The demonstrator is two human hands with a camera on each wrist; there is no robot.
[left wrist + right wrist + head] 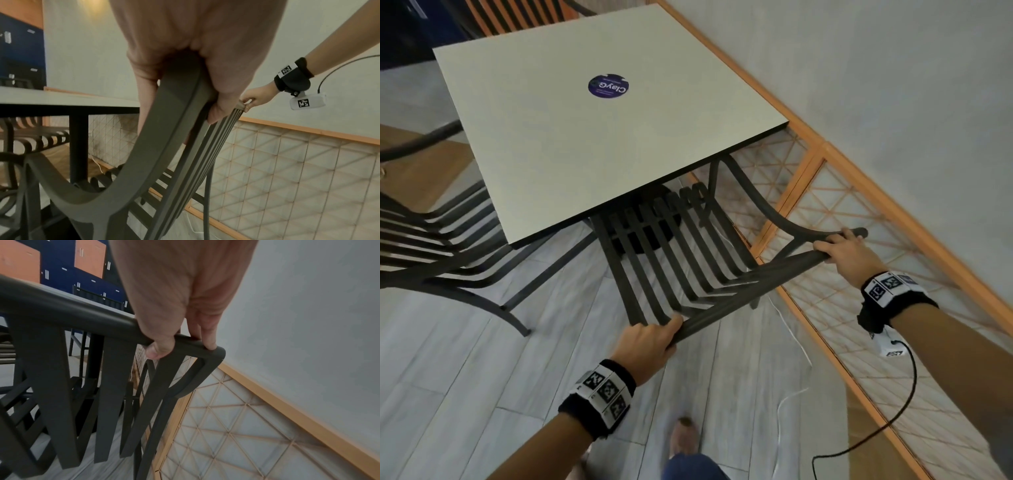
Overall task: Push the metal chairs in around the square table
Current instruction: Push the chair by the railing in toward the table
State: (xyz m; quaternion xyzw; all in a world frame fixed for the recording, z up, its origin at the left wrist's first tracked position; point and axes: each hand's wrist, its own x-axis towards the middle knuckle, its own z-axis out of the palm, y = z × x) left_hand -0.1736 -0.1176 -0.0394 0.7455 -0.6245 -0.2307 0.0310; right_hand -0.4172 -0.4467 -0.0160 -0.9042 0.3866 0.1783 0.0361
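Note:
A dark metal slatted chair (681,260) stands at the near side of the square pale table (571,137), its seat partly under the tabletop. My left hand (650,339) grips the left end of the chair's top back rail (180,91). My right hand (842,246) grips the right end of the same rail (185,344) near its corner, thumb under and fingers over. A second dark metal chair (438,240) stands at the table's left side, its seat partly under the top. Another chair (517,17) shows beyond the far edge.
A wall with an orange wooden rail and lattice panel (859,274) runs close along the right of the chair. A thin white cable (787,329) lies on the grey plank floor. My foot (685,435) is behind the chair. A round purple sticker (608,85) sits on the tabletop.

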